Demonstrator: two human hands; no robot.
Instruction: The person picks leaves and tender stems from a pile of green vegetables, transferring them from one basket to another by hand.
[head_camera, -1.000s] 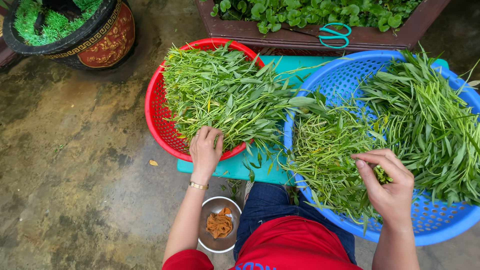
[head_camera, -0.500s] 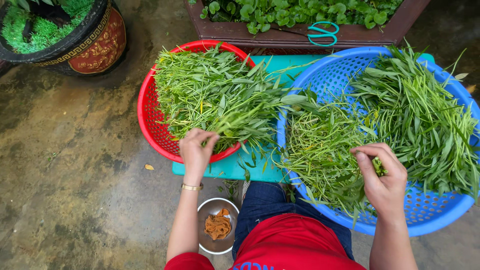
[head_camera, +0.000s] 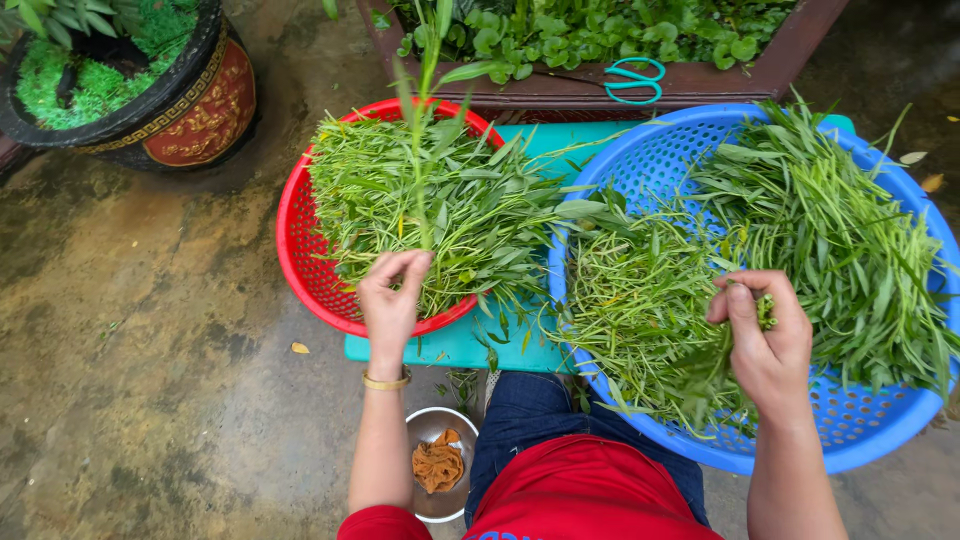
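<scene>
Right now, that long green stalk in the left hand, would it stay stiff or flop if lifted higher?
The stalk stands nearly upright above the left hand, so its stem is probably fairly stiff. Its thin leaves droop outward, so the top likely sways. It looks light.

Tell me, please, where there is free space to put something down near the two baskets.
Free: the wet concrete floor left of the red basket, below the black-and-red planter. Small free patch: the teal stool edge by the left hand. Crowded: both baskets are full of greens; the right hand is over the blue basket.
</scene>
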